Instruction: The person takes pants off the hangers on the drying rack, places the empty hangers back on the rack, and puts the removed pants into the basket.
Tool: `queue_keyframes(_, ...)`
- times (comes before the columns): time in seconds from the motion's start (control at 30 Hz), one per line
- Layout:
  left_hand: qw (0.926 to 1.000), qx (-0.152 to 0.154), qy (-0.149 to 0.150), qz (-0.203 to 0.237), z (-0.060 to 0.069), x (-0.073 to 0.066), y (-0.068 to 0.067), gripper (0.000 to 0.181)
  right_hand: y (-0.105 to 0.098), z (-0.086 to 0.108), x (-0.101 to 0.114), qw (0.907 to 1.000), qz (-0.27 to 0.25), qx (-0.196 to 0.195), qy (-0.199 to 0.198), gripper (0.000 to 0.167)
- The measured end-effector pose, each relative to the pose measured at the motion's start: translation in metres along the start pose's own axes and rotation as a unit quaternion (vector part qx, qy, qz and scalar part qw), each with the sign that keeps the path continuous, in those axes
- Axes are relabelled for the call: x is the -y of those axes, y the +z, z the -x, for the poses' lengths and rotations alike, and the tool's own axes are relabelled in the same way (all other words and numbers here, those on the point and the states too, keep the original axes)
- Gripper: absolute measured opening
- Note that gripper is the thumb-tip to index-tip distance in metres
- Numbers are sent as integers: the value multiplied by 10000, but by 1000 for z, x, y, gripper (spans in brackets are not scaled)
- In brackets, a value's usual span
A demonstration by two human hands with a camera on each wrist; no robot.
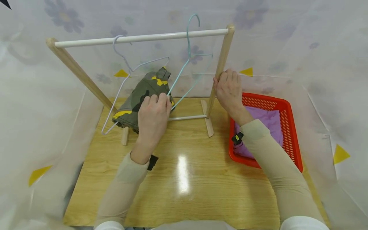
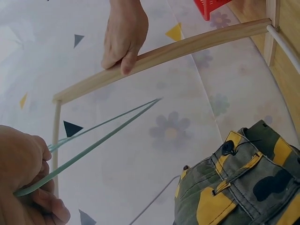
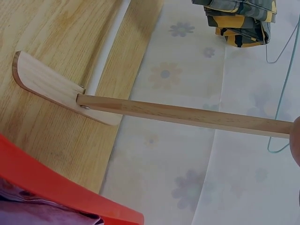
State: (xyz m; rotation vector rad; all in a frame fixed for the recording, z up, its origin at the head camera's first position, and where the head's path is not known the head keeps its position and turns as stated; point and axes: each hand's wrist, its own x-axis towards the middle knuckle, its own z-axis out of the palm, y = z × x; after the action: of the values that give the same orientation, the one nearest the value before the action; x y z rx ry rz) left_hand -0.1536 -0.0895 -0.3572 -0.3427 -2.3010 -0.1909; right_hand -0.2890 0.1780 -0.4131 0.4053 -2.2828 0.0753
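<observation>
My left hand (image 1: 153,116) holds a teal wire hanger (image 1: 179,75) by its lower part. The hanger's hook rises above the white rail; whether it rests on the rail I cannot tell. With my right hand (image 1: 230,91) I grip the right wooden post (image 3: 187,115) of the clothes rack. Camouflage pants (image 2: 243,180) with a button and belt loop at the waistband hang folded on a lavender wire hanger (image 1: 122,83), whose hook is over the rail (image 1: 155,37). In the head view my left hand hides part of the pants and the teal hanger's near end.
A red basket (image 1: 293,140) with purple cloth (image 1: 268,123) in it stands right of the rack on the wooden table (image 1: 201,191). The rack's left post (image 1: 81,76) stands beyond the pants. Pale flowered sheeting (image 1: 273,38) surrounds the table at the back and sides.
</observation>
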Motion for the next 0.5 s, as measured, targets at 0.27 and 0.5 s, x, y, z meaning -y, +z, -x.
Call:
queue_keyframes(0.27, 9999, -80, 78, -59, -1, -2, 7, 35, -3, -2, 1, 9999, 56, 107, 18, 44)
queue_keyframes(0.5, 9999, -35, 95, -68, 0, -5, 7, 36, -2, -1, 1, 9999, 74, 141, 36, 39)
